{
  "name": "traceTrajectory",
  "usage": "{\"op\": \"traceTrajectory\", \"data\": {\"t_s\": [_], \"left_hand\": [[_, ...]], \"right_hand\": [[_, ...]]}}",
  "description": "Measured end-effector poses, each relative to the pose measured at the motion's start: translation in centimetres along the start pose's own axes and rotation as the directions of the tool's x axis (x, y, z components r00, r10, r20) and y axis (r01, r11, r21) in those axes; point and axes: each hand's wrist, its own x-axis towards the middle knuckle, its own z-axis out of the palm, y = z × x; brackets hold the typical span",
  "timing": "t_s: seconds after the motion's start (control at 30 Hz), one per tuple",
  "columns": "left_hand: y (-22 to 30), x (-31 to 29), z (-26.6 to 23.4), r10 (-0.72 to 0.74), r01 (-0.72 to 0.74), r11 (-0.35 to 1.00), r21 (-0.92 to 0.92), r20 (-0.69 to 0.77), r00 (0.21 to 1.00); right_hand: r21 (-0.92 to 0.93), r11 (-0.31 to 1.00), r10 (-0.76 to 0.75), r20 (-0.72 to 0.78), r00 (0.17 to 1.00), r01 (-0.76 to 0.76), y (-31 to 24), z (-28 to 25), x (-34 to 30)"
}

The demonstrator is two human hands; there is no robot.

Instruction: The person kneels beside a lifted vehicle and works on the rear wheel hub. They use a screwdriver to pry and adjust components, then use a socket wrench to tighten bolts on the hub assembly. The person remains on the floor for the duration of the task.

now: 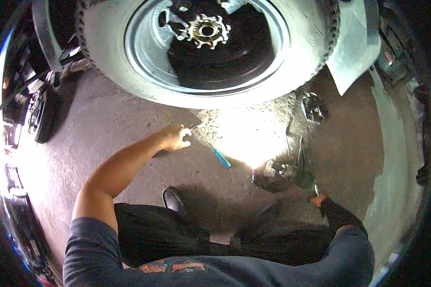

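My left hand reaches out over the floor below the big tyre, its fingers closed on a thin metal piece whose kind I cannot make out. To its right lies a screwdriver with a clear blue handle. My right hand is low on the right, small and shadowed, closed around a slim pale object. Just beyond that hand sits a dark work light, throwing a bright patch on the concrete. The large wheel's tyre stands ahead, with an open hub at its centre.
A dark, shiny part lies on the floor near the tyre's right side. Farther right hangs a pale metal panel. A small black wheel and other machine parts line the left. My shoe rests on the floor in front of me.
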Motion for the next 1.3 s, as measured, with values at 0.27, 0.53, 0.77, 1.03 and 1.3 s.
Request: {"op": "traceTrajectory", "data": {"t_s": [0.27,0.53,0.77,1.03,1.3], "left_hand": [[1.7,1.6,-0.1,0.002,-0.002,1.0,0.005,0.074,0.997],[12.2,2.0,-5.4,0.348,-0.372,0.916,-0.151,-0.162,0.923],[22.5,0.0,-11.0,0.4,-0.4,0.729,-0.555,-0.129,0.908],[15.5,-0.1,-16.4,0.034,-0.358,0.696,-0.623,-0.469,0.882],[8.4,-0.3,-18.3,-0.188,-0.489,-0.135,-0.862,-0.462,0.867]], "right_hand": [[0.315,0.942,0.191,-0.213,0.958,-0.118,3.6,8.0,0.8],[0.732,0.681,0.138,-0.146,0.98,0.013,-8.2,-7.1,-10.4],[0.541,0.411,-0.509,-0.531,0.677,0.733,-33.4,-22.1,-23.7],[0.203,0.251,-0.635,-0.703,0.32,0.946,-52.1,-24.4,-21.8],[0.389,0.088,-0.55,-0.749,0.371,0.917,-57.0,-21.8,-20.9]]}}
